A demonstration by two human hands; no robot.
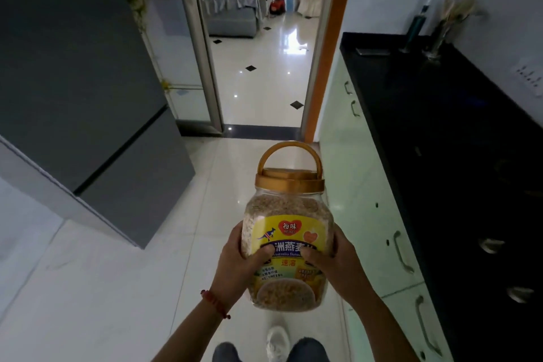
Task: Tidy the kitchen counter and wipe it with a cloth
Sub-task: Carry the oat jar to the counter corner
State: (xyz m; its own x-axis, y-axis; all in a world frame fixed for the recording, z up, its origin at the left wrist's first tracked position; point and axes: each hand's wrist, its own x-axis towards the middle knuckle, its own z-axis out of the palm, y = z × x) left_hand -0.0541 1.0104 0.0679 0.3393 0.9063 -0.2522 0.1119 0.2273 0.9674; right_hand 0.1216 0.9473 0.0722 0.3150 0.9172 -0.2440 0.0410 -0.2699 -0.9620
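Observation:
A clear plastic jar of oats (289, 214) with a gold lid, an arched gold handle and a yellow label hangs upright in front of me over the white floor. My left hand (239, 264) grips its left side, thumb across the label. My right hand (335, 261) grips its right side the same way. The black kitchen counter (440, 132) runs along my right, apart from the jar.
At the counter's far end stand a dark bottle (415, 29) and a utensil holder (440, 35), with a flat phone-like object (373, 51) nearby. Pale green cabinets (367, 200) sit below the counter. A grey fridge (73, 82) fills the left. An open doorway (261, 53) lies ahead.

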